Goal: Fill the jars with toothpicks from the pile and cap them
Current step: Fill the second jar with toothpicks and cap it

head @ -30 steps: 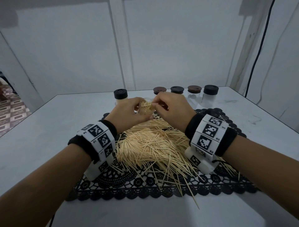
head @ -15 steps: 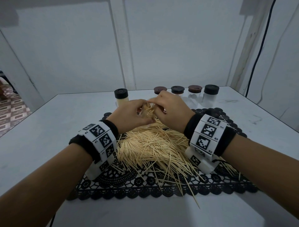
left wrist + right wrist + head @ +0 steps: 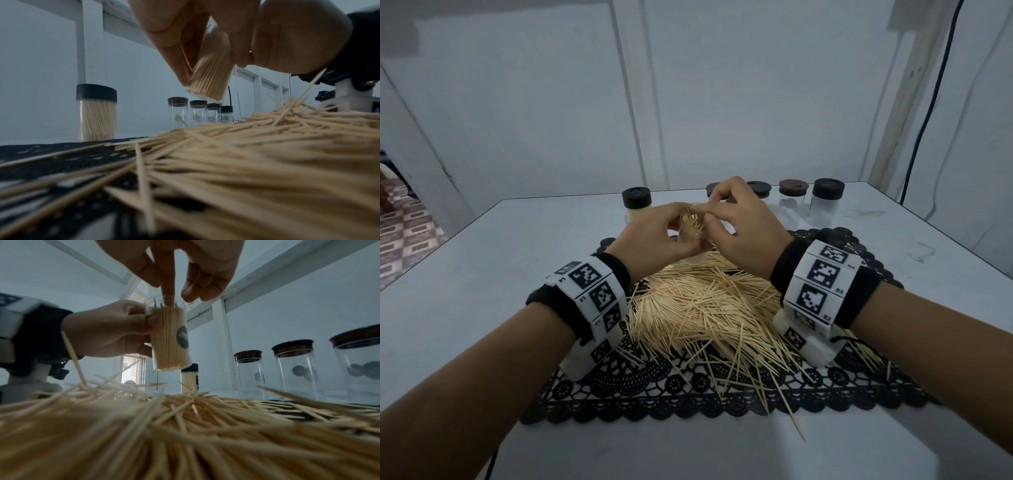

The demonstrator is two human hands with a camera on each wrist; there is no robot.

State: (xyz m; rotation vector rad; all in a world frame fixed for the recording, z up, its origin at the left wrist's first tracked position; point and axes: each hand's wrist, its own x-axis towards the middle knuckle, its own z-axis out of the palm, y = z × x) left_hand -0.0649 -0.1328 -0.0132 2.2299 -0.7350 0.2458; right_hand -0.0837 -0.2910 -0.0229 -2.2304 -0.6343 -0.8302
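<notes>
My left hand [image 3: 654, 240] grips a clear jar [image 3: 170, 340] packed with toothpicks and holds it lifted and slightly tilted over the far end of the toothpick pile [image 3: 705, 308]. The jar [image 3: 209, 73] has no cap on. Right above its mouth is my right hand [image 3: 743, 229]. One straight finger [image 3: 168, 288] pokes down onto the toothpick tips, while the other fingers hang loosely curled beside it. I see no toothpick pinched in the right hand.
A filled jar with a black cap [image 3: 637, 205] stands behind the hands on the left. Several empty capped jars [image 3: 792, 195] line the back right. The pile lies on a black lace mat [image 3: 688, 394] on the white table [image 3: 482, 274], with walls close behind.
The right hand has gone from feeding toothpicks in at the jar's mouth to poking down on them from above. The left hand keeps the jar in nearly the same spot.
</notes>
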